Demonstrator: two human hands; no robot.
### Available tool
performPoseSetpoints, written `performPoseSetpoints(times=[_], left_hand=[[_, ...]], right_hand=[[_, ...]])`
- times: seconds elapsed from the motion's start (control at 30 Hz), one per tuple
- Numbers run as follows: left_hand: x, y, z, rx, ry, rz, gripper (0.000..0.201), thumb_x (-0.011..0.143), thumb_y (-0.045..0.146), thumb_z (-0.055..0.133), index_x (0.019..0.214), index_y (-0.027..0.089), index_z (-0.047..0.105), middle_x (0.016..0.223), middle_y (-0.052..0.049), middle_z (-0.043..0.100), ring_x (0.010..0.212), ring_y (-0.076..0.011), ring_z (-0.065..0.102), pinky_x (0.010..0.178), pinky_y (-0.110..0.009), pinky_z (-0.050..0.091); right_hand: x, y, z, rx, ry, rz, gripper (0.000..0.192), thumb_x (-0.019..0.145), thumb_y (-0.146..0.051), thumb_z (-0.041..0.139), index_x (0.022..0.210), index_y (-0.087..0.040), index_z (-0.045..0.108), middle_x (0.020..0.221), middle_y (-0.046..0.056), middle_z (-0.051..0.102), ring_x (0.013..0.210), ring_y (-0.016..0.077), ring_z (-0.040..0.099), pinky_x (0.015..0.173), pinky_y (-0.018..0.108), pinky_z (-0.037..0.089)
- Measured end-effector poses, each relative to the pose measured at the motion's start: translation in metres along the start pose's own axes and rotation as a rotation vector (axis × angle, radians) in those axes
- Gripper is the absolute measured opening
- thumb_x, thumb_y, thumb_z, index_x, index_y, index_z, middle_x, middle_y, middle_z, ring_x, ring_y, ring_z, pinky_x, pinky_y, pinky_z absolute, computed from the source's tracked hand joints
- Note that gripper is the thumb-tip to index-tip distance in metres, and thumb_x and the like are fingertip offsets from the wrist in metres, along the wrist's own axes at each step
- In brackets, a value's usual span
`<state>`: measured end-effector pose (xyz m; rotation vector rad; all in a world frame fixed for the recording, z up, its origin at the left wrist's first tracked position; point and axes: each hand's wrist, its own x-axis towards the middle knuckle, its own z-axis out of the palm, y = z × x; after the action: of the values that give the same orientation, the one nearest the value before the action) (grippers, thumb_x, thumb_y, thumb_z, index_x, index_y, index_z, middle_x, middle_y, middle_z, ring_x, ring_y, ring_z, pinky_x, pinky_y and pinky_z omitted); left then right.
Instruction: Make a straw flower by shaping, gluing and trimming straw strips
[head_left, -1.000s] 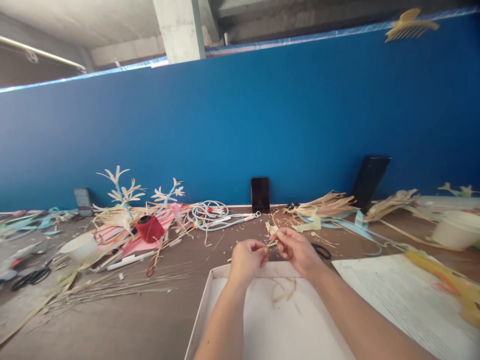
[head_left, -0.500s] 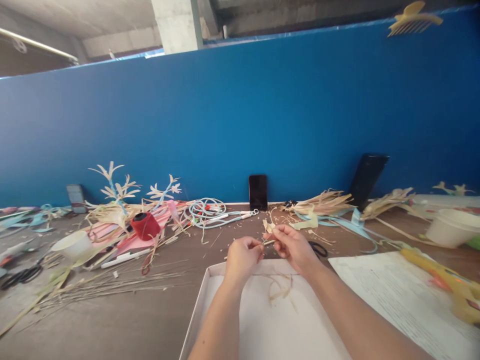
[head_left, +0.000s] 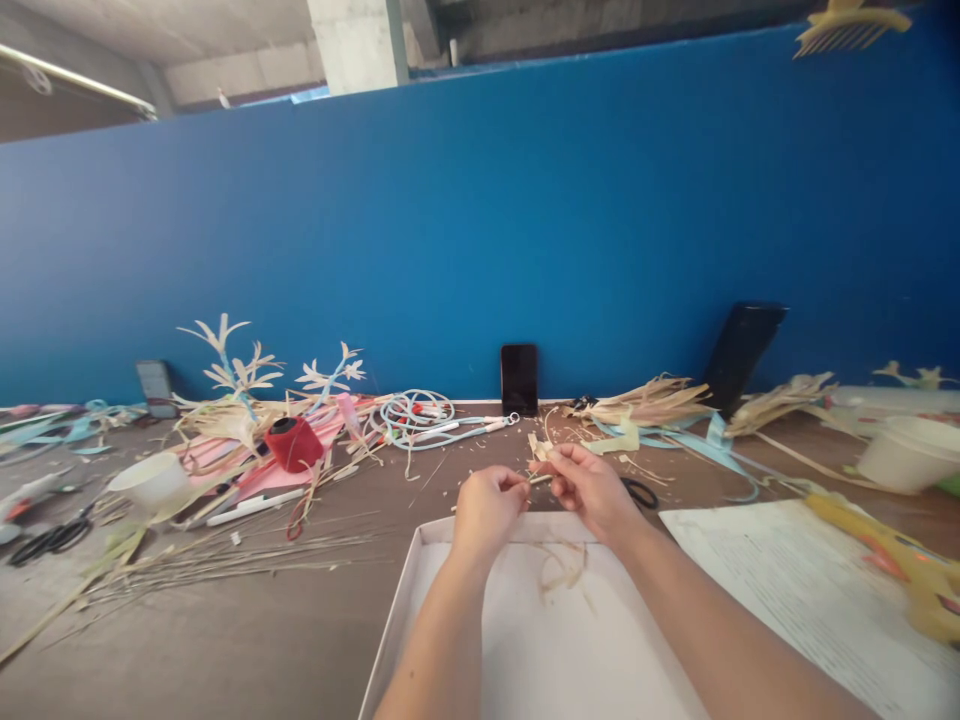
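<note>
My left hand point(head_left: 486, 508) and my right hand point(head_left: 592, 487) meet over the far edge of a shallow white box point(head_left: 420, 620). Between the fingertips of both hands is a small pale straw piece point(head_left: 539, 452) with a thin stem; its frayed tip sticks up above my right thumb. Loose straw curls point(head_left: 562, 572) lie inside the box just under my hands. A pair of black scissors point(head_left: 641, 493) lies on the table right behind my right hand.
A blue partition backs the brown table. A phone point(head_left: 519, 379) leans on it. Left: red thread spool point(head_left: 292, 444), white bowl point(head_left: 150, 482), straw flowers point(head_left: 240, 370), thin stems point(head_left: 210, 560), cords point(head_left: 420, 420). Right: straw bundles point(head_left: 645, 402), printed sheet point(head_left: 787, 590), yellow glue gun point(head_left: 885, 555), white cup point(head_left: 907, 455).
My hands stay together on the straw piece, with only small finger movement. The view has shifted slightly.
</note>
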<state>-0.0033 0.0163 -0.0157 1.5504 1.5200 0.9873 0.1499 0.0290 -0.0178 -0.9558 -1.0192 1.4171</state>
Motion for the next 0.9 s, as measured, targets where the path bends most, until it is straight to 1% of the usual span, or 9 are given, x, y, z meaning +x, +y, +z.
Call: performPoseSetpoints(times=[0.2,0.4,0.5,0.6,0.67,0.73,0.8,0.9], left_hand=[[0.0,0.0,-0.001,0.006,0.004,0.015,0.015,0.072,0.029,0.056,0.067,0.019,0.066,0.059,-0.001,0.065,0.052,-0.0108,0.051,0.049,-0.021,0.032],[-0.001,0.001,-0.002,0.005,-0.006,0.007,0.012,0.072,0.024,0.056,0.067,0.019,0.066,0.06,-0.001,0.065,0.056,-0.0115,0.055,0.051,-0.02,0.034],[-0.002,0.006,-0.006,-0.021,-0.058,-0.053,0.012,0.069,0.023,0.061,0.077,0.018,0.069,0.069,-0.002,0.068,0.061,-0.0123,0.057,0.054,-0.021,0.037],[-0.005,0.014,-0.012,-0.087,-0.139,-0.118,0.03,0.066,0.024,0.067,0.094,0.016,0.069,0.084,-0.006,0.07,0.071,-0.0143,0.06,0.061,-0.022,0.042],[-0.008,0.019,-0.015,-0.157,-0.172,-0.134,0.036,0.066,0.027,0.069,0.1,0.015,0.068,0.092,-0.007,0.069,0.077,-0.016,0.062,0.065,-0.023,0.045],[-0.01,0.022,-0.016,-0.241,-0.204,-0.156,0.035,0.07,0.034,0.067,0.098,0.014,0.068,0.092,-0.009,0.069,0.08,-0.0172,0.062,0.067,-0.024,0.047],[-0.011,0.023,-0.014,-0.321,-0.236,-0.199,0.032,0.074,0.038,0.062,0.091,0.012,0.069,0.089,-0.01,0.07,0.078,-0.0175,0.063,0.067,-0.025,0.048],[-0.01,0.02,-0.011,-0.404,-0.246,-0.266,0.026,0.077,0.035,0.059,0.082,0.011,0.067,0.086,-0.011,0.07,0.074,-0.0166,0.064,0.065,-0.026,0.05]], right_hand=[[0.0,0.0,0.001,0.01,0.019,0.008,0.027,0.071,-0.039,0.068,0.082,-0.02,0.053,0.083,0.005,0.069,0.046,0.0062,0.047,0.037,0.017,0.025],[-0.001,-0.001,0.001,0.009,0.014,0.004,0.027,0.071,-0.038,0.068,0.083,-0.02,0.052,0.083,0.005,0.069,0.047,0.0063,0.047,0.037,0.017,0.026],[0.0,0.0,0.002,0.003,0.017,0.0,0.027,0.071,-0.038,0.068,0.082,-0.02,0.052,0.083,0.005,0.069,0.046,0.0065,0.047,0.037,0.017,0.026],[0.0,0.0,0.002,0.003,0.018,-0.01,0.028,0.069,-0.039,0.069,0.08,-0.019,0.053,0.081,0.005,0.069,0.046,0.0066,0.048,0.036,0.017,0.026],[-0.001,-0.001,0.003,-0.005,0.017,-0.013,0.029,0.069,-0.04,0.069,0.08,-0.019,0.053,0.08,0.005,0.07,0.046,0.0068,0.048,0.036,0.017,0.026],[-0.002,-0.001,0.004,-0.026,0.013,-0.01,0.029,0.068,-0.04,0.07,0.079,-0.019,0.053,0.079,0.005,0.07,0.045,0.0067,0.049,0.036,0.017,0.026],[-0.003,-0.002,0.006,-0.05,0.006,-0.003,0.029,0.068,-0.041,0.07,0.078,-0.019,0.054,0.079,0.004,0.07,0.045,0.0066,0.05,0.036,0.016,0.027],[-0.004,-0.002,0.007,-0.069,-0.006,0.004,0.029,0.068,-0.041,0.069,0.079,-0.019,0.054,0.078,0.004,0.07,0.045,0.0066,0.051,0.036,0.017,0.029]])
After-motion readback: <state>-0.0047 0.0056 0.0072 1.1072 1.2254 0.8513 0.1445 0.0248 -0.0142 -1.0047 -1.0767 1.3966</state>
